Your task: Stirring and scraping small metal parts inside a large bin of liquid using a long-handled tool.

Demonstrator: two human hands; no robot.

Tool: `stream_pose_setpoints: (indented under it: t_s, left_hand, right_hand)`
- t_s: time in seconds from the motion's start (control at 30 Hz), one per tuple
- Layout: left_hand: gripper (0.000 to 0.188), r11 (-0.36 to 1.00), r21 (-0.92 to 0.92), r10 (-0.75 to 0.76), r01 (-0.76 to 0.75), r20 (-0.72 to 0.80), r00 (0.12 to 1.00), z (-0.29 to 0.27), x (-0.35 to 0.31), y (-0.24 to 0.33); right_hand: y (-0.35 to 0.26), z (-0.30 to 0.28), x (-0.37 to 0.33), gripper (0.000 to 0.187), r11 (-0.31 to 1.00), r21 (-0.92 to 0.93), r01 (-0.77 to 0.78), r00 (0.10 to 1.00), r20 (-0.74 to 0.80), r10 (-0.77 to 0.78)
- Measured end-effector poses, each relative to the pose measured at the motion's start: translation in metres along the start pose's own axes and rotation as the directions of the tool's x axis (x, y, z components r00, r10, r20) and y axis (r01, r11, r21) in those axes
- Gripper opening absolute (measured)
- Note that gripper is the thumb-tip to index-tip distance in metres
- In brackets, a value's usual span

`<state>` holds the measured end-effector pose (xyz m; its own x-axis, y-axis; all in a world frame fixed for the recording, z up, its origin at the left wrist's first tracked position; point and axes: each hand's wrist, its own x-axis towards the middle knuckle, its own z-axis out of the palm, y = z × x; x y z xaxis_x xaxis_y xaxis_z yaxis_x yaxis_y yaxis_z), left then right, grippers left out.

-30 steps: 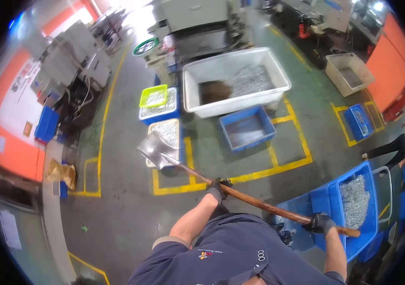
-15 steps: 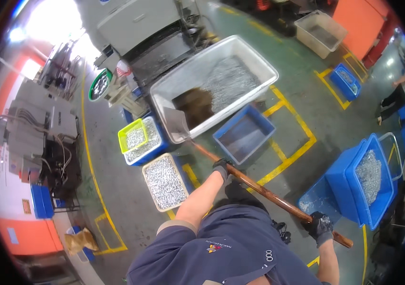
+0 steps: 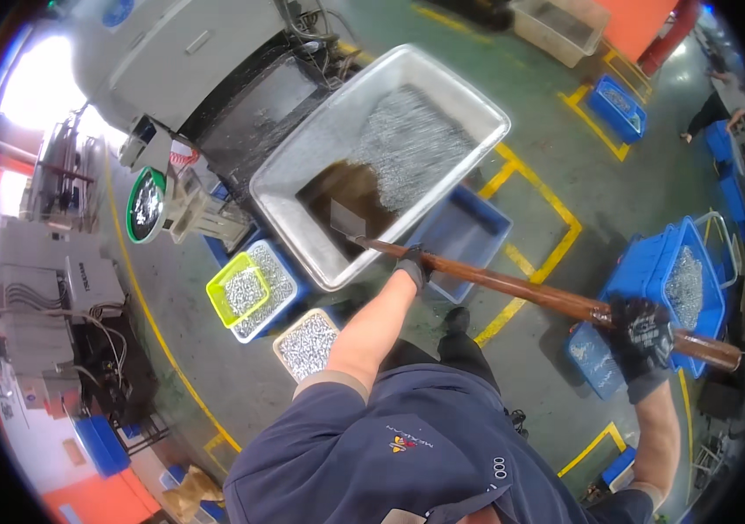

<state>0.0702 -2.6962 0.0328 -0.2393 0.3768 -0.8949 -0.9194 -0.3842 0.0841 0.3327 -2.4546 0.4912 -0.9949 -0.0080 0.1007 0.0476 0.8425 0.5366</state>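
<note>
Both my hands, in dark gloves, are wrapped round the brown wooden handle of a shovel (image 3: pixel 521 288). My left hand (image 3: pixel 413 265) grips it near the blade, just outside the big white tub (image 3: pixel 329 131). Toward the handle's end, at the right, my right hand (image 3: pixel 641 339) is closed on it and raised. The shovel's flat grey blade (image 3: pixel 348 218) hangs inside the tub over a brown, wet-looking patch (image 3: pixel 333 188). Thin, shiny metal pieces (image 3: pixel 412 144) heap up in the tub's far right part. No load shows on the blade.
A blue bin (image 3: pixel 473 223) stands under the handle beside the tub. Left are a yellow-green basket (image 3: pixel 225 303) and a tray (image 3: pixel 309 342) of small metal parts. A blue bin (image 3: pixel 687 284) of metal pieces stands right. A machine (image 3: pixel 189 52) rises behind; a person (image 3: pixel 729 100) is far right.
The shovel's blade has moved from the tub's near left corner to over the brown patch. My right hand has risen and moved right with the handle's end; my left hand has moved slightly up.
</note>
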Motion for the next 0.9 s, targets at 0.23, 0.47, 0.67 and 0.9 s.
stream_pose_setpoints:
  t_s: [0.23, 0.47, 0.67, 0.9]
  left_hand:
    - [0.034, 0.979, 0.001, -0.202, 0.205, 0.164, 0.965, 0.0, 0.004, 0.096]
    - [0.043, 0.83, -0.28, -0.344, 0.482, 0.424, 0.838, 0.04, -0.062, 0.136]
    - [0.036, 0.876, -0.179, -0.376, 0.447, 0.327, 0.867, 0.068, -0.112, 0.175]
    - [0.03, 0.97, -0.104, -0.111, 0.22, 0.614, 0.781, -0.007, -0.014, 0.252]
  right_hand:
    - [-0.071, -0.081, 0.172, 0.025, 0.981, 0.19, -0.028, 0.956, 0.29, -0.029]
    - [-0.137, -0.116, 0.283, 0.024, 0.984, 0.122, 0.126, 0.955, 0.253, -0.154]
    - [-0.164, -0.129, 0.354, 0.025, 0.987, 0.142, 0.079, 0.906, 0.402, -0.13]
    - [-0.208, -0.154, 0.372, 0.037, 0.7, 0.203, 0.685, 0.708, -0.411, -0.574]
